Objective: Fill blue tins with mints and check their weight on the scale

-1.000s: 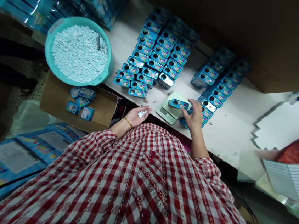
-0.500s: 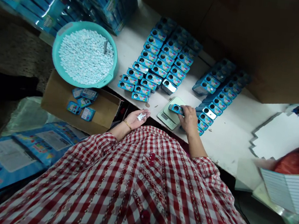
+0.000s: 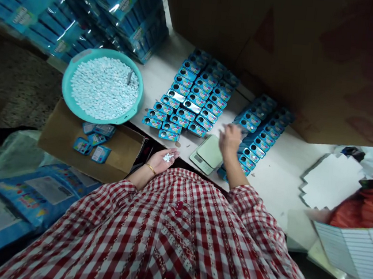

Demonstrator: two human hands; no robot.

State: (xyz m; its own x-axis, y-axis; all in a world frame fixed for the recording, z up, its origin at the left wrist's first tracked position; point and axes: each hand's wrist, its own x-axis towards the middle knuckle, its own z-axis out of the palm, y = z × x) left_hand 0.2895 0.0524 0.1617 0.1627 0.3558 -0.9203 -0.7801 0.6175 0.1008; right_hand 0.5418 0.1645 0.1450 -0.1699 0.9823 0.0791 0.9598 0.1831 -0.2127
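1. Step (my guess): portioning by wt, tin by tin, prob. between two tins. L hand (image 3: 160, 161) has the small white pellets (image 3: 168, 157); pale green flat kitchen scale (image 3: 210, 150) has a bare platform.
2. L grip: palm up, fingers loosely spread, pellets lying on the palm, not clenched. It's at the near edge of the white table (image 3: 274, 173), L of the scale.
3. R hand (image 3: 230, 140): blurred, just R of the scale, by the R block of blue rectangular metal tins (image 3: 260, 143). Can't tell how far open its grip is or if it has a tin.
4. Tins: R block in two rows, R of scale; L block of blue rectangular metal tins (image 3: 196, 99) in three rows, far-L of scale. Round dark spots on many tops.
5. Supply: round teal plastic basin (image 3: 67, 85), far L, w/ loads more pellets.
6. Next move calls for (judgement): R grip set on one tin w/o knocking nbrs, tin kept upright; L palm level so pellets don't roll off; scale platform kept free for weighing.
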